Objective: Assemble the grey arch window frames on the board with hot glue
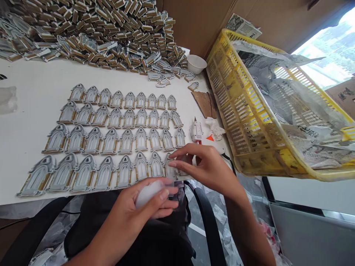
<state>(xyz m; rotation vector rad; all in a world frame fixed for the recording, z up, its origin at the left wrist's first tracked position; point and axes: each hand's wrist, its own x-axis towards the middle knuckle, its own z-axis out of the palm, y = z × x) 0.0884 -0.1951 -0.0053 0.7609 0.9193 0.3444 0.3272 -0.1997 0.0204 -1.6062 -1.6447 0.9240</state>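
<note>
Several rows of small grey arched window frames [124, 171] with gold-brown sides lie on the white table [33, 81]. My left hand [146, 207], just off the table's front edge, is closed around a stack of translucent white plastic sheets [149, 193]. Part of the stack is hidden by the thumb. Over the right end of the front row, my right hand [199, 164] has its thumb and forefinger in a pinch. A thin cloudy plastic sheet [170, 172] shows at those fingertips, over one frame. The hand partly covers the last frames in that row.
A large pile of similar frames [111, 33] fills the back. At the right are a white bowl [196, 63], a glue gun [196, 131], a cardboard scrap [204, 104] and crumpled tissue [215, 128]. A yellow crate [235, 92] with papers stands beside them. A chair armrest [206, 221] is below.
</note>
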